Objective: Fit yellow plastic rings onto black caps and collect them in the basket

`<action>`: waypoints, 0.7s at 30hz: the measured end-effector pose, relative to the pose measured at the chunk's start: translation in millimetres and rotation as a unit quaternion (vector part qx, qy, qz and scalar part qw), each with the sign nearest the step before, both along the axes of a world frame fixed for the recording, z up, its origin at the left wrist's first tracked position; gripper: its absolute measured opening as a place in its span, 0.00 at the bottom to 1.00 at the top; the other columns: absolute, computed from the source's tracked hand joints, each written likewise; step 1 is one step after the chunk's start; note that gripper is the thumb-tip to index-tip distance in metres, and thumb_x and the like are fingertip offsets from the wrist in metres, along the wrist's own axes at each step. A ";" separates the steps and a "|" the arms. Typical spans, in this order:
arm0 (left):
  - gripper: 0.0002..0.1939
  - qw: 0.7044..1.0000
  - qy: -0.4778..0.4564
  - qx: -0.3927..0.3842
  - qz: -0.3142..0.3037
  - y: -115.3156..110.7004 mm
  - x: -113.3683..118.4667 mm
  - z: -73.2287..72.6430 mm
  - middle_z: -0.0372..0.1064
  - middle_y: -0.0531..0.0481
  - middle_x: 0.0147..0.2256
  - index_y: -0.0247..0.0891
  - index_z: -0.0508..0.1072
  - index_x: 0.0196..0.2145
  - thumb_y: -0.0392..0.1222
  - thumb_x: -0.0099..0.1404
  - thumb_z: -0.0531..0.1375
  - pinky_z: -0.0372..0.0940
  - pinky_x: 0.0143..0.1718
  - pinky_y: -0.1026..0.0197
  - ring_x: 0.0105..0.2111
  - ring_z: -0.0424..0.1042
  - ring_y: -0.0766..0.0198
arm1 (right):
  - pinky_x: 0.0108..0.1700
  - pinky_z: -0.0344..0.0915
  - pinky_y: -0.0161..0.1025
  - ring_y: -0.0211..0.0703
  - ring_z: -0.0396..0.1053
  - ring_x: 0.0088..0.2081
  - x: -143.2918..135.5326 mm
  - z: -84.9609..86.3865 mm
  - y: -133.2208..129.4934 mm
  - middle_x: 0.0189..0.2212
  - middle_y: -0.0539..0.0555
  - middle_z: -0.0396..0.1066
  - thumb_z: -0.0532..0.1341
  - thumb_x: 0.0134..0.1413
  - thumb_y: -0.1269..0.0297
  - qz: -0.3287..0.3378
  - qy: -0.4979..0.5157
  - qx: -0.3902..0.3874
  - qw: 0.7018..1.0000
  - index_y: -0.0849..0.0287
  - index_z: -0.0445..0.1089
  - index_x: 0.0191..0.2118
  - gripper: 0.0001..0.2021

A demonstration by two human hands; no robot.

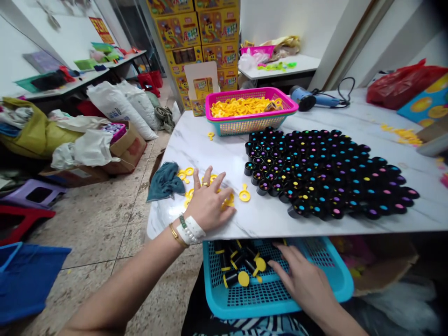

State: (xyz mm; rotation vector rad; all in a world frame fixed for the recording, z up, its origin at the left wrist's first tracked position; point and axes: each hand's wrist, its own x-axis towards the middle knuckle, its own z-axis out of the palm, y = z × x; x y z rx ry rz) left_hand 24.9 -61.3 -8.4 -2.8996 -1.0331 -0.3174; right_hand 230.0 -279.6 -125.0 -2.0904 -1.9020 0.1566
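Observation:
My left hand (210,200) lies with fingers spread over several yellow plastic pieces (189,195) near the table's left front. One yellow ring piece (244,193) is just right of it. My right hand (297,273) reaches into the blue basket (259,310) on my lap, its fingers apart beside black tubes with yellow caps (231,279); nothing shows between them, though the upper fingertips are partly hidden. Many black cylinders (315,172) with coloured dots inside stand packed together on the table's right half.
A pink basket (252,122) of yellow pieces stands at the table's back, with a blue power tool (315,99) to its right. A teal cloth (165,182) lies at the left edge. Yellow boxes (219,28) are stacked behind. A red bag (402,86) rests at the right.

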 end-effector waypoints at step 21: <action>0.09 0.906 -0.315 -0.257 -0.117 -100.6 30.5 10.4 0.73 0.55 0.28 0.42 0.72 0.40 0.32 0.68 0.54 0.65 0.37 0.60 0.27 0.69 0.68 | 0.24 0.69 0.34 0.38 0.71 0.23 -24.3 70.6 18.3 0.30 0.53 0.74 0.63 0.56 0.57 -0.095 0.638 0.041 0.763 0.57 0.71 0.48 0.16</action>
